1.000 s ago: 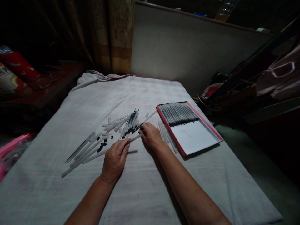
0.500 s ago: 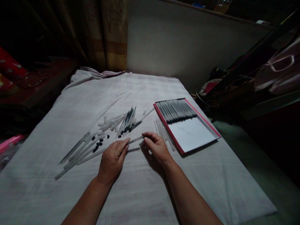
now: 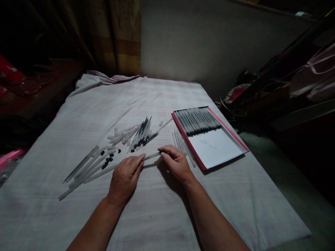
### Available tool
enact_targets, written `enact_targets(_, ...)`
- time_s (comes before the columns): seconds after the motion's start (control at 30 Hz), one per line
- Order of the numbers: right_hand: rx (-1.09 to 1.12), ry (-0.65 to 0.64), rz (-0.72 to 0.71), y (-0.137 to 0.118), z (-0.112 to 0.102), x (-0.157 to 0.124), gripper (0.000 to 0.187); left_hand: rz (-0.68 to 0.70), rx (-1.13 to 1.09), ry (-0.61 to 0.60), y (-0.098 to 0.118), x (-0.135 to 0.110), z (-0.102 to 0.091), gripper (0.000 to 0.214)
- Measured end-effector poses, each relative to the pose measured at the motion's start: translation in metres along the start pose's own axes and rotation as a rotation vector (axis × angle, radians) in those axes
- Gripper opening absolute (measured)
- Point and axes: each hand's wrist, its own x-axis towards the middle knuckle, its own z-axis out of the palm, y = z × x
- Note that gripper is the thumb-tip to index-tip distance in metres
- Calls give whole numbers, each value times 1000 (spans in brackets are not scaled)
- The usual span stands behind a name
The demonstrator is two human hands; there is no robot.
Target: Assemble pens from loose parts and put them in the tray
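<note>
Between my two hands a clear pen barrel (image 3: 151, 156) is held nearly level above the cloth. My left hand (image 3: 126, 176) pinches its left end, and the fingertips of my right hand (image 3: 176, 161) close on its right end, where a dark tip shows. Just beyond lie a heap of pen refills (image 3: 143, 129) with dark ink and a group of clear caps and tubes (image 3: 124, 134). Several small black plugs (image 3: 106, 162) are scattered left of my left hand, beside long clear barrels (image 3: 87, 174).
A shallow red-edged box (image 3: 188, 150) at the right holds a row of assembled pens (image 3: 197, 121) over white card. Loose clear tubes (image 3: 181, 144) lie along its left side. A pale checked cloth (image 3: 157, 216) covers the table; a wall (image 3: 178, 42) and a curtain (image 3: 125, 38) stand behind.
The camera view has shifted slightly. Both hands keep nearly the same hold on the pen barrel, and the objects on the cloth stay in place.
</note>
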Motion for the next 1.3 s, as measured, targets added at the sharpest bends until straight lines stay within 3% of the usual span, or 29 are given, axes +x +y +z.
enact_targets(0.1, -45, -2, -45, 1, -2, 0, 15, 2, -6, -16, 1, 0, 0, 28)
enact_targets(0.23, -101, -14, 34, 4, -4, -1, 15, 7, -20, -35, 1, 0, 0, 28)
enact_targets(0.43, -246, -67, 53, 8, -7, -2, 41, 50, -18, -30, 1, 1, 0, 26)
enact_targets(0.63, 8, -135, 157, 11, -10, -3, 22, 43, -5, -37, 1, 2, 0, 26)
enact_targets(0.73, 2, -140, 164, 11, -9, -2, 14, 36, -9, -40, 0, 1, 1, 26)
enact_targets(0.87, -74, -113, 168, 10, -9, -2, 24, 36, -10, -37, -1, 0, 1, 25)
enact_targets(1.03, 59, -173, 200, 8, -11, -1, 20, 51, 2, -33, -1, 1, 1, 25)
enact_targets(1.3, 62, -197, 240, 11, -12, -1, 17, 38, -1, -42, 1, 1, 0, 25)
